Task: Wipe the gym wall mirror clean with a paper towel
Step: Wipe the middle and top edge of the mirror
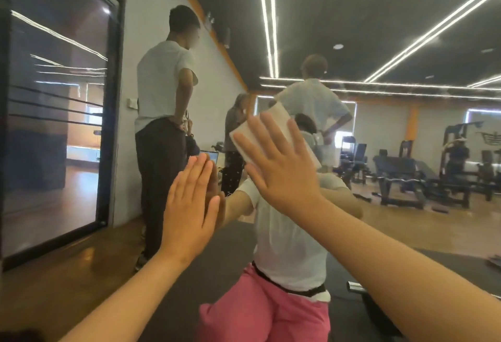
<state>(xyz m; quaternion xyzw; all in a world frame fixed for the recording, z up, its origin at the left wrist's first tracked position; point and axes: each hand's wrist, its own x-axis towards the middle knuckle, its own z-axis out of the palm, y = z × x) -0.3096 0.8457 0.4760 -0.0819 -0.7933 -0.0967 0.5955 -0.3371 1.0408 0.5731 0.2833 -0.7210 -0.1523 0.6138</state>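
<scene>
The gym wall mirror [393, 130] fills most of the view and reflects the room and my own body. My right hand [282, 168] lies flat with spread, straight fingers, pressing a folded white paper towel [273, 122] against the glass. The towel sticks out above and to the right of my fingers. My left hand [189, 209] is also flat on the mirror, fingers straight and together, lower and to the left, meeting its own reflection. It holds nothing.
A black-framed glass panel [57, 114] stands on the left wall. A person in a white shirt and dark trousers [162, 114] stands close at left. The mirror reflects other people, weight benches and machines [406, 176] on a wooden floor.
</scene>
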